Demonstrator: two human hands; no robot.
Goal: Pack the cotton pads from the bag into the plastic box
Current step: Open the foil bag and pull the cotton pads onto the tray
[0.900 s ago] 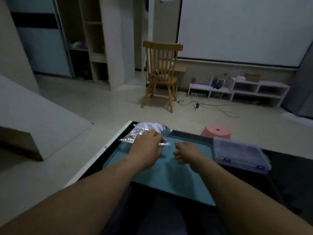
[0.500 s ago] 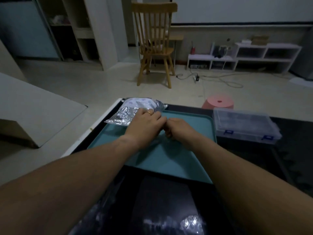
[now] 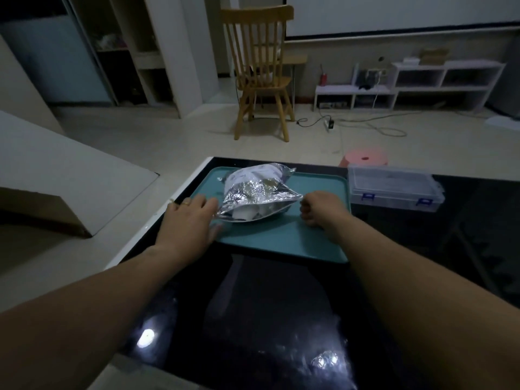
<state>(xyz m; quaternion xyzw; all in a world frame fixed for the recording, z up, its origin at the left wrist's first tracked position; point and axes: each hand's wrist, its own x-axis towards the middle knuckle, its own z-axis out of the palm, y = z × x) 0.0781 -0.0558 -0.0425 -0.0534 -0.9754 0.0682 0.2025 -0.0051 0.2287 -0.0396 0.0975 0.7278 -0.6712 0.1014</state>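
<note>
A silver foil bag (image 3: 254, 192) lies on the teal tray (image 3: 281, 237) with its mouth turned toward me and pulled wide. White cotton pads (image 3: 244, 213) show inside the opening. My left hand (image 3: 189, 220) pinches the left corner of the mouth between thumb and fingers. My right hand (image 3: 316, 208), fingers curled, grips the right corner. The clear plastic box (image 3: 391, 190) with blue latches sits lidded on the black table, just right of the tray and apart from both hands.
The glossy black table (image 3: 267, 319) stretches toward me in front of the tray; its left edge runs close to my left hand. On the floor beyond stand a pink stool (image 3: 364, 159) and a wooden chair (image 3: 261, 74).
My hands were together at the bag's edge and have drawn apart, spreading the mouth open. The bag now lies nearer the tray's middle, and the pads inside have come into sight.
</note>
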